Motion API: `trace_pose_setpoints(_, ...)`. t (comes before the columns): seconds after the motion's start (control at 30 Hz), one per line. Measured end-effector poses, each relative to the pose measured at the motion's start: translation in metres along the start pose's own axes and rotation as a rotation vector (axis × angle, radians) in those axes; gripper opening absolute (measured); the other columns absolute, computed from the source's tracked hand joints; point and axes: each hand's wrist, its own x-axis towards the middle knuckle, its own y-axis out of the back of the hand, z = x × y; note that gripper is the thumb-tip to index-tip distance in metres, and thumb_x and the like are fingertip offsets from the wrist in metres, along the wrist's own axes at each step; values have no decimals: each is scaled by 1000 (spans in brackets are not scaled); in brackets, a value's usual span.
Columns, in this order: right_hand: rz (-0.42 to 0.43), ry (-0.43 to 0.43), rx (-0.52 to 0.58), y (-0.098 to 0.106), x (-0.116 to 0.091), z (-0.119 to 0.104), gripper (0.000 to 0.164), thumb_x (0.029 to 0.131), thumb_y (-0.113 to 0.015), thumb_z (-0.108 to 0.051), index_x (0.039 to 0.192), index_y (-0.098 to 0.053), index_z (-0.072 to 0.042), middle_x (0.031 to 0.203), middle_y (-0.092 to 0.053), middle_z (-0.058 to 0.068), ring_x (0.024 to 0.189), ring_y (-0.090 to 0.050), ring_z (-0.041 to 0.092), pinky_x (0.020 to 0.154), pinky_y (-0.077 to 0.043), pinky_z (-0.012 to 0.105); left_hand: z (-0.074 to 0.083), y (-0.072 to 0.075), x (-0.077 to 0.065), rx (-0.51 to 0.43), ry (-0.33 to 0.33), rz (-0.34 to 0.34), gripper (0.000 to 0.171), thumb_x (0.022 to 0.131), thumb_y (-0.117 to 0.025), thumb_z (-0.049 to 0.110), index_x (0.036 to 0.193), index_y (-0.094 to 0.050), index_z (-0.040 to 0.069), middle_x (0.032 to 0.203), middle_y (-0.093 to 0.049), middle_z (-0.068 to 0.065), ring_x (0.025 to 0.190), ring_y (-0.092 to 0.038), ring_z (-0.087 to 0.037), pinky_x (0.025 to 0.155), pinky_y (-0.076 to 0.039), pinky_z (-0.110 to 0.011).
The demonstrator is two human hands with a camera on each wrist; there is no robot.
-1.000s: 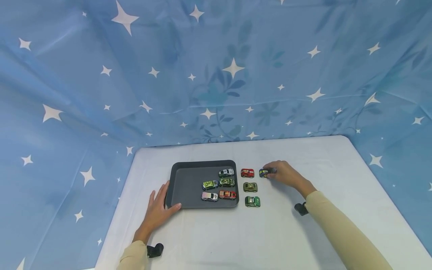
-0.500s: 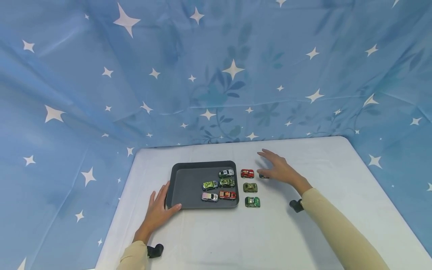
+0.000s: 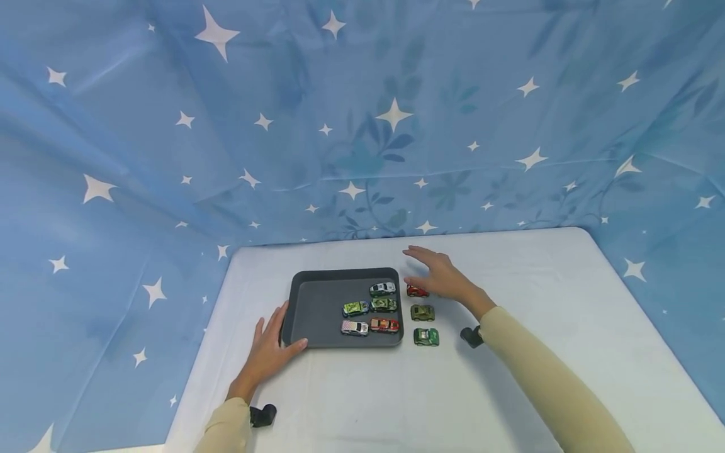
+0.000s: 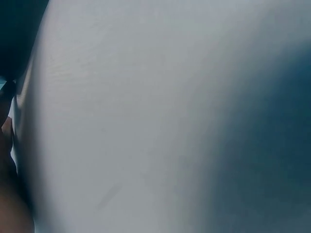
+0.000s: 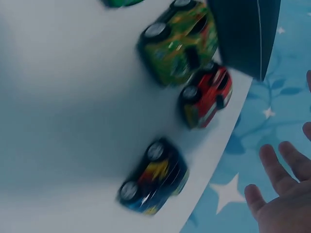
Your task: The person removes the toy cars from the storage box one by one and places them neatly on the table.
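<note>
My left hand [image 3: 265,357] rests at the near left corner of a dark grey tray [image 3: 317,305], its fingers along the side and thumb at the front rim. Above the table, my right hand [image 3: 444,277] is spread and holds nothing. It partly covers a red toy car [image 3: 418,292] in the head view. A dark blue toy car [image 5: 155,177] sits on the table in the right wrist view; the hand hides it from the head camera. An olive camouflage toy car [image 3: 422,313] and a green toy car [image 3: 426,337] stand in front of the red one.
Several toy cars stand in the tray's right half, among them a silver-white car [image 3: 382,289], a lime-green car [image 3: 355,308] and a red-orange car [image 3: 384,325]. The white table [image 3: 362,396] meets a blue star-patterned curtain [image 3: 317,157] at the back. The left wrist view is mostly blurred.
My right hand has let go of the dark blue car, lifted with fingers spread, and moved left over the red car. My left hand stays at the tray.
</note>
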Motion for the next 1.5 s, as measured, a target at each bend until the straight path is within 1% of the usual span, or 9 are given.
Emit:
trace_pose_setpoints(0.17, -15, 64, 2, -10, 8, -10, 64, 101, -76, -24, 157, -52, -1, 163, -46, 24, 151, -40, 45, 120, -26, 73, -2, -1, 1, -18, -11, -3, 105, 92, -78, 52, 173, -21, 16, 173, -26, -24, 160, -18, -47, 126, 4, -67)
trace_pose_setpoints(0.37, -46, 105, 21, -23, 18, -23, 66, 100, -78, -24, 156, -53, -1, 160, -50, 22, 150, -44, 41, 121, -36, 61, -1, -1, 1, -21, -9, -9, 106, 92, -78, 52, 173, -21, 15, 173, -26, -23, 160, -19, -46, 127, 5, -65)
trace_pose_setpoints(0.6, -109, 147, 46, -33, 29, -41, 66, 101, -78, -21, 157, -51, 1, 160, -50, 21, 150, -45, 39, 122, -38, 56, -1, -1, 1, -25, -10, -4, 106, 91, -79, 51, 172, -22, 14, 173, -26, -24, 159, -19, -47, 126, 4, -66)
trace_pose_setpoints(0.73, -137, 181, 39, -39, 35, -51, 66, 101, -78, -20, 157, -51, 0, 158, -52, 20, 147, -48, 38, 120, -41, 54, -1, -1, 1, -20, -7, -3, 107, 91, -79, 52, 172, -22, 14, 173, -26, -24, 159, -19, -48, 126, 3, -67)
trace_pose_setpoints(0.93, -200, 164, 63, -50, 42, -63, 65, 101, -78, -18, 158, -51, -1, 157, -54, 18, 146, -49, 37, 120, -41, 54, 0, 0, 1, -12, -4, -7, 107, 91, -79, 52, 172, -22, 14, 173, -26, -24, 159, -19, -48, 126, 3, -66)
trace_pose_setpoints(1.13, -236, 158, 41, -63, 49, -70, 57, 101, -77, -18, 151, -58, 0, 151, -61, 16, 140, -56, 35, 116, -46, 52, 0, 1, 1, -26, -7, -2, 107, 91, -80, 52, 172, -23, 13, 173, -26, -25, 159, -17, -49, 126, 3, -68)
trace_pose_setpoints(1.3, -278, 140, 26, -71, 52, -76, 52, 102, -77, -20, 148, -62, -1, 149, -63, 14, 138, -59, 32, 115, -48, 49, -2, 0, 4, -24, -16, 4, 106, 91, -80, 51, 172, -22, 14, 173, -26, -23, 159, -19, -47, 127, 4, -66)
trace_pose_setpoints(1.4, -300, 129, 11, -76, 50, -78, 49, 102, -77, -20, 146, -65, -2, 145, -66, 14, 134, -62, 30, 111, -51, 48, -2, 0, 3, -21, -25, 3, 106, 91, -80, 51, 172, -23, 12, 172, -27, -24, 159, -21, -48, 126, 4, -66)
trace_pose_setpoints(1.5, -307, 127, -4, -79, 49, -80, 45, 101, -77, -19, 142, -68, -2, 140, -69, 13, 126, -67, 29, 105, -56, 47, -2, -1, 2, -21, -20, 0, 106, 91, -79, 51, 172, -23, 12, 173, -27, -24, 159, -21, -47, 127, 5, -66)
